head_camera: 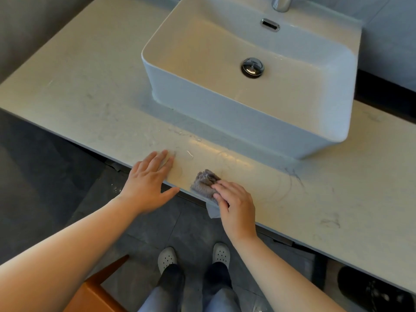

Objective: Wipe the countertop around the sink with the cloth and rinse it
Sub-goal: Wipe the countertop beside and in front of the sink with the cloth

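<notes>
A small grey cloth (204, 183) lies bunched on the pale marbled countertop (90, 86), close to its front edge and in front of the white vessel sink (236, 113). My right hand (236, 208) presses on the cloth's near side, fingers curled over it; a pale corner hangs past the edge. My left hand (148, 179) rests flat on the countertop to the cloth's left, fingers straight, thumb over the front edge. Wet streaks and hairs mark the surface near the cloth.
A chrome faucet (281, 3) stands at the back of the sink, with a chrome drain plug (252, 67) in the basin. An orange wooden chair corner (99, 287) stands at my left leg. A dark object (369, 289) sits under the counter at the right.
</notes>
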A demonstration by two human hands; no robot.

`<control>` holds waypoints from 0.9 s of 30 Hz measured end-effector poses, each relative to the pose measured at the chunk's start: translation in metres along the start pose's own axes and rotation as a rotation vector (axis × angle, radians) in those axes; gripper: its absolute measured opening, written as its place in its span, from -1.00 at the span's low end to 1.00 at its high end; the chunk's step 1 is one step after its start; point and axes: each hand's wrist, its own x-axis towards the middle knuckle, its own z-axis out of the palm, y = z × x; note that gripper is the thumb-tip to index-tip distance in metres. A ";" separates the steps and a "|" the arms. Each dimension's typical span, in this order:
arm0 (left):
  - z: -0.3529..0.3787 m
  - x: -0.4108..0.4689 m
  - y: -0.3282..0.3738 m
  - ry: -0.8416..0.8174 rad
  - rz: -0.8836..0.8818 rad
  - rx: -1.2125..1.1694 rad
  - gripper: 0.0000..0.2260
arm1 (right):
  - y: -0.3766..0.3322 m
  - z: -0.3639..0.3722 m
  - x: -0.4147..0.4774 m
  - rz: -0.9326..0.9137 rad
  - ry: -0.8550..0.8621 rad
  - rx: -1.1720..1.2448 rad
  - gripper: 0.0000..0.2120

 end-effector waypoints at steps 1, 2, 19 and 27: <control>0.000 0.000 0.000 -0.001 0.002 -0.002 -0.16 | -0.003 -0.001 -0.004 0.000 -0.004 0.010 -0.78; -0.001 0.000 0.000 -0.002 0.004 -0.004 -0.17 | -0.005 -0.001 -0.007 0.005 -0.009 0.024 -0.79; -0.017 -0.006 -0.005 -0.073 0.068 -0.069 -0.29 | -0.024 -0.051 0.080 0.208 0.200 0.211 -0.76; -0.013 -0.007 0.000 -0.075 -0.003 -0.113 -0.24 | 0.011 -0.006 0.132 0.099 0.001 -0.063 -0.74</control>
